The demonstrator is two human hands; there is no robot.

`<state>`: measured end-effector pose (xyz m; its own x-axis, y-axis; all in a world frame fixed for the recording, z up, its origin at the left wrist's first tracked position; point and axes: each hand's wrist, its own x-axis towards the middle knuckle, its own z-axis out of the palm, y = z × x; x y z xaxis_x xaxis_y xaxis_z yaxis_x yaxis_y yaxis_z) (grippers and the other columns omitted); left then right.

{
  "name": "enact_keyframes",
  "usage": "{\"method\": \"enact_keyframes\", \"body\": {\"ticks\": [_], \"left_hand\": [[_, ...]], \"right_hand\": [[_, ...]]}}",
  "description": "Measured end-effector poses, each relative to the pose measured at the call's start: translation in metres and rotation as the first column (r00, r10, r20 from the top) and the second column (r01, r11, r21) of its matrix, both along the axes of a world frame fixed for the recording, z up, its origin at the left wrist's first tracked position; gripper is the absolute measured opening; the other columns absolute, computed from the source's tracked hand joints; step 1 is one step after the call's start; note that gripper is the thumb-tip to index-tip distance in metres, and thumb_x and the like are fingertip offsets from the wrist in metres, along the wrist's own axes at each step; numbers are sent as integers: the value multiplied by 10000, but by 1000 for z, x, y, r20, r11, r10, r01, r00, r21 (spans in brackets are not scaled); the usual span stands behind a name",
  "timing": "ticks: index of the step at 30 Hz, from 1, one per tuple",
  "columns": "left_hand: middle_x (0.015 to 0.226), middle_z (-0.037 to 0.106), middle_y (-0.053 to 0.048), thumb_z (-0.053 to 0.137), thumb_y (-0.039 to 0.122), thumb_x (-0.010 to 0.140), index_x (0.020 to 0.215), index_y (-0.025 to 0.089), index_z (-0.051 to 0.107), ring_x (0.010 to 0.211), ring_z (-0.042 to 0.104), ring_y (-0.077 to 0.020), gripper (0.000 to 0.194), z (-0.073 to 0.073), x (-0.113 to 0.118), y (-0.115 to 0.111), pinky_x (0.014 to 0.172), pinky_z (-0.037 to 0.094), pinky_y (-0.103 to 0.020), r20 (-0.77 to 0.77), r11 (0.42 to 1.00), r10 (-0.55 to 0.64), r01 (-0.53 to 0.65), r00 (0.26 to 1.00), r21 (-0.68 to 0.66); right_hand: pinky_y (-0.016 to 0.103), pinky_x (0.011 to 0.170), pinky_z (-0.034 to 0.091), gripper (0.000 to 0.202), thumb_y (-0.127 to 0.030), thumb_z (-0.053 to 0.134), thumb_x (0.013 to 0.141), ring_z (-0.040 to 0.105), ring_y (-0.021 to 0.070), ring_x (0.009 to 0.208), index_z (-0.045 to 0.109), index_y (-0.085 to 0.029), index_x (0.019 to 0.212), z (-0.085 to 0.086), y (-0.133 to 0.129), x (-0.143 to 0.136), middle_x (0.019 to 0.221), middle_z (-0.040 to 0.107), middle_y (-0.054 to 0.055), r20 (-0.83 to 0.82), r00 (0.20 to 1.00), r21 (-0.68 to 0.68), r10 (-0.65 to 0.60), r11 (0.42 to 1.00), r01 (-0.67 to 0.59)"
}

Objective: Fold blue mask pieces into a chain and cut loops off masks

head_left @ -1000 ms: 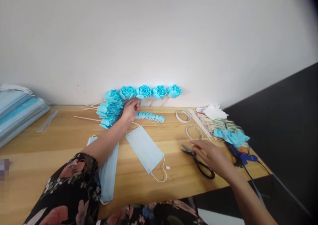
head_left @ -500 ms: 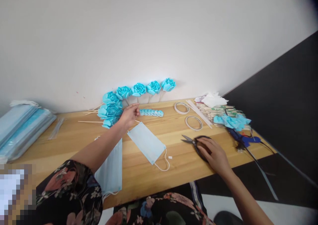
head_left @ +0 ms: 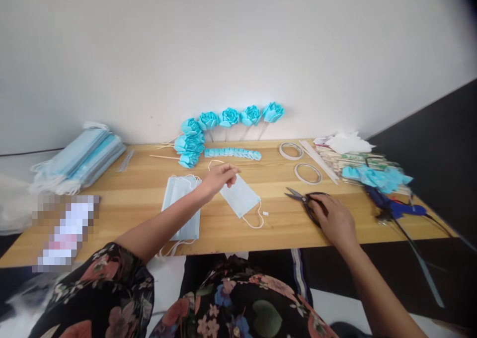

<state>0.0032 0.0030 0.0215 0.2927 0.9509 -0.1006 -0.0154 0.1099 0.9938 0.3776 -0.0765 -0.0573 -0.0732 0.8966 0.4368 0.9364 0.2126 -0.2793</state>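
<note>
My left hand (head_left: pixel 222 176) is above the upper end of a single light-blue face mask (head_left: pixel 240 196), its fingers curled together; whether anything is pinched in them is hidden. Just behind it lies a row of small folded blue pieces (head_left: pixel 233 152). My right hand (head_left: pixel 335 219) grips the black handles of a pair of scissors (head_left: pixel 312 206), which lie on the table with blades slightly apart, pointing left. More masks (head_left: pixel 181 218) lie under my left forearm.
Blue mask-fabric flowers (head_left: pixel 229 117) on sticks lean at the wall; others (head_left: pixel 189 143) lie left of them. Tape rolls (head_left: pixel 307 174) and a pile of sticks (head_left: pixel 335 161) are at right, near a blue glue gun (head_left: pixel 398 208). A mask stack (head_left: pixel 80 151) stands at left.
My left hand has drawn back from the row of folded pieces to above the single mask. My right hand stays on the scissors. The camera view has shifted.
</note>
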Motion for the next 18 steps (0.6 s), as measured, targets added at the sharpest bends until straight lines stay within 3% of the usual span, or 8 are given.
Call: {"method": "enact_keyframes", "body": {"ticks": [3, 7, 10, 14, 16, 18], "left_hand": [[628, 588, 15, 634, 401, 836, 830, 146, 664, 560, 500, -97, 257, 3, -7, -28, 606, 393, -259, -100, 988, -139, 145, 985, 58], [651, 591, 9, 639, 416, 830, 835, 151, 673, 606, 525, -115, 267, 1, -28, -54, 616, 395, -266, -178, 986, -147, 159, 973, 55], [677, 608, 0, 640, 429, 838, 854, 157, 682, 620, 536, -122, 276, 1, -46, -64, 642, 412, -279, -210, 993, -73, 90, 975, 76], [678, 612, -3, 643, 453, 838, 810, 168, 674, 613, 528, -125, 289, 6, -65, -65, 678, 431, -293, -244, 990, 38, -4, 969, 138], [696, 623, -13, 650, 449, 820, 765, 169, 666, 643, 542, -136, 285, 9, -75, -58, 699, 441, -297, -269, 976, 144, -92, 952, 199], [740, 646, -25, 652, 420, 793, 764, 172, 671, 696, 564, -153, 251, 11, -85, -46, 726, 451, -300, -278, 924, 327, -243, 903, 296]], "right_hand": [[452, 896, 532, 327, -442, 514, 957, 683, 283, 984, 712, -201, 1056, -1, 1, 4, 1054, 746, 116, -72, 995, -12, 72, 997, -73], [440, 918, 528, 315, -452, 534, 944, 684, 269, 1006, 716, -216, 1046, 1, 1, 3, 1052, 750, 101, -137, 976, -41, 167, 984, -174], [453, 913, 527, 317, -437, 525, 939, 681, 279, 1002, 724, -208, 1030, 1, 2, 1, 1041, 751, 108, -107, 984, -23, 143, 989, -146], [473, 869, 527, 317, -375, 500, 918, 677, 298, 952, 729, -187, 1032, -2, 2, 0, 1026, 752, 133, -40, 999, 22, -22, 1000, 22], [482, 863, 521, 327, -360, 489, 906, 674, 304, 936, 731, -177, 1027, -3, 2, 1, 1013, 754, 144, -37, 995, 34, -92, 995, 93], [488, 876, 516, 341, -371, 483, 898, 674, 307, 945, 734, -172, 1015, -3, 2, 2, 1015, 756, 152, -62, 992, 36, -114, 993, 116]]}}
